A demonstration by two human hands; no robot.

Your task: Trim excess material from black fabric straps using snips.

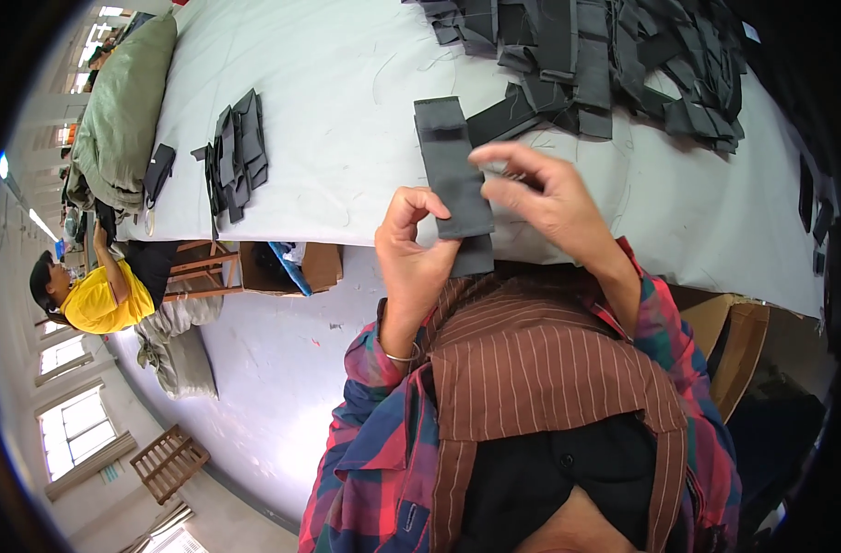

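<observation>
A flat dark grey fabric strip (450, 175) lies at the table's near edge, its lower end folded or doubled over a second layer. My left hand (414, 241) grips its lower left side, thumb and fingers closed on the cloth. Just right of the strip is my right hand (558, 195), its thumb and forefinger curled but apart, the fingertips close to the strip's edge. Whether they touch the cloth I cannot tell. Behind the strip, a large heap of similar dark strips (591, 69) spreads over the far right of the table.
A smaller stack of dark strips (240, 157) sits on the white-covered table (337, 120) at left, near a green sack (125, 111). Cardboard boxes (323, 267) stand below the table edge. At far left, a person in a yellow top (107, 300) is at the table.
</observation>
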